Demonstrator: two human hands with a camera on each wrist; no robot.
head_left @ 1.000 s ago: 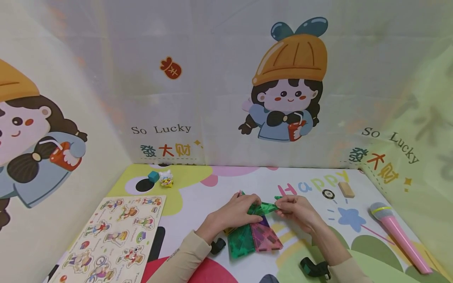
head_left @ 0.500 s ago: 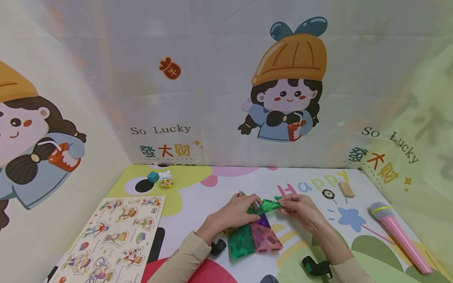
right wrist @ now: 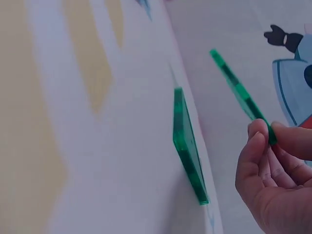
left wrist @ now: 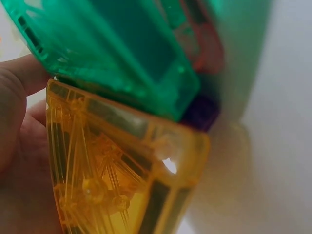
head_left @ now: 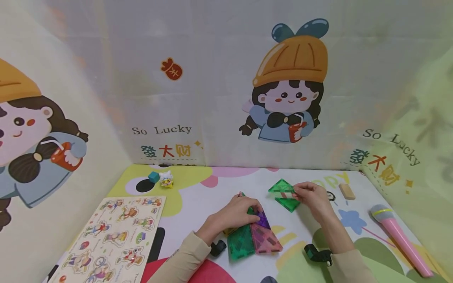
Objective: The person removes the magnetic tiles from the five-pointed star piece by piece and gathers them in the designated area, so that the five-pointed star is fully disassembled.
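Hands (head_left: 233,212) (head_left: 314,195) apart; pinched green triangle (head_left: 282,186) seems clear of its twin (head_left: 288,204).

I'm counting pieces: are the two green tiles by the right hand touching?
Apart: the right wrist view shows a gap between the pinched tile and lower tile.

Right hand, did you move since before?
Yes, the right hand moved up and to the right in the head view, nearer the wooden block.
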